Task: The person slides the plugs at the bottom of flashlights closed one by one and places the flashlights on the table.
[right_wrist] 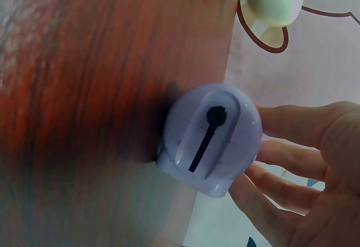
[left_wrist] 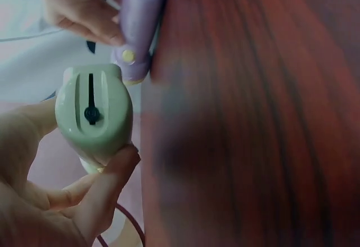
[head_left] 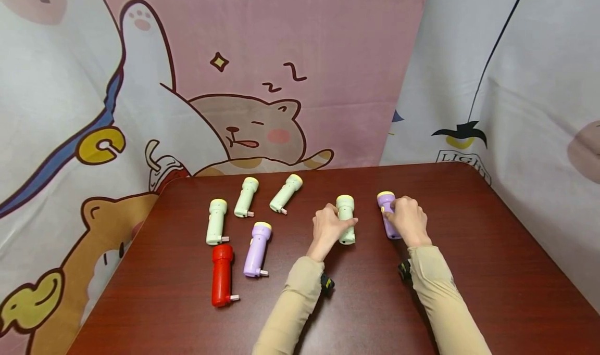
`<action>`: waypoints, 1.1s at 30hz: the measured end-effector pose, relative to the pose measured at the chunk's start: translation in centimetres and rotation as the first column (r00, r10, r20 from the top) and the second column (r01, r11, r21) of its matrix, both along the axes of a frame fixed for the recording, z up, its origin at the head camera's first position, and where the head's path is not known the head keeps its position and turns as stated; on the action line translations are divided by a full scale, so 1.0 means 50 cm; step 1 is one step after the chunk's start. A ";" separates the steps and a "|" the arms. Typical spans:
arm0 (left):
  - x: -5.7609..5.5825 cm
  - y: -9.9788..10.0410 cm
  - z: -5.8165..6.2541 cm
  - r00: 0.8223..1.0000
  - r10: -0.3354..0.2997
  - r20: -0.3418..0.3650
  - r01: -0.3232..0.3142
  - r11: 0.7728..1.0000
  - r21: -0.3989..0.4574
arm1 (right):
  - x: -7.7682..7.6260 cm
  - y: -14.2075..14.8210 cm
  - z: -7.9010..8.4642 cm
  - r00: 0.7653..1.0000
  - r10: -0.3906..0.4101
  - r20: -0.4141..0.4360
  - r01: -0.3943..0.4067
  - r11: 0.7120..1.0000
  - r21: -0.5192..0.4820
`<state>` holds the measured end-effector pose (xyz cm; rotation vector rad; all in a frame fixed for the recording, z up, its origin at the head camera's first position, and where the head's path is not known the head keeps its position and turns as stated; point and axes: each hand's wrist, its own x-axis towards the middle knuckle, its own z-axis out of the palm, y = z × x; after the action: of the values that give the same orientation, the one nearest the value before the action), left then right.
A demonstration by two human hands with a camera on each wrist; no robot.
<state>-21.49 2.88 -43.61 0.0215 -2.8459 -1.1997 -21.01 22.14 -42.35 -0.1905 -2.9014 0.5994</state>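
Flashlights (head_left: 346, 209) head-fwd, axes approx. fore-aft

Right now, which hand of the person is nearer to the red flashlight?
Left. The left hand, gripping a green flashlight, is to the right of the red flashlight and farther back; the right hand, gripping a purple flashlight, is even farther right.

Long beige sleeves cover both forearms — plain cloth, roomy, and running down to the wrists. The left sleeve (head_left: 291, 305) creases softly and ends in a wide cuff; the right sleeve (head_left: 442, 295) matches it in colour and cut. A small black block (head_left: 327, 283) with a yellow marking sits at the left wrist, and a dark block (head_left: 404, 270) at the right — its details too small to read. The left hand (head_left: 326, 227) and right hand (head_left: 410, 219) are bare.
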 end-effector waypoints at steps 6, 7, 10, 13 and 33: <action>-0.007 0.031 -0.001 0.999 -0.040 -0.001 0.039 0.993 -0.115 | 0.000 -0.001 0.000 1.000 -0.008 0.026 0.008 1.000 -0.003; -0.008 0.036 -0.001 0.999 -0.047 -0.001 0.046 0.991 -0.126 | 0.000 -0.001 -0.001 1.000 -0.010 0.027 0.010 1.000 -0.004; -0.014 0.048 -0.002 0.998 -0.060 0.000 0.060 0.986 -0.155 | 0.000 -0.002 -0.002 1.000 -0.009 0.020 0.009 1.000 -0.003; -0.020 0.059 -0.004 0.998 -0.065 0.002 0.065 0.984 -0.163 | 0.002 -0.005 -0.003 1.000 -0.006 0.010 0.006 1.000 -0.004; -0.038 0.102 -0.018 0.995 -0.091 -0.030 0.083 0.975 -0.208 | 0.005 -0.011 0.001 1.000 -0.011 -0.004 0.011 1.000 0.009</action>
<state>-23.39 7.97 -44.51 -0.1356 -2.9482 -0.8991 -20.78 21.58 -42.32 -0.2039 -2.8965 0.5842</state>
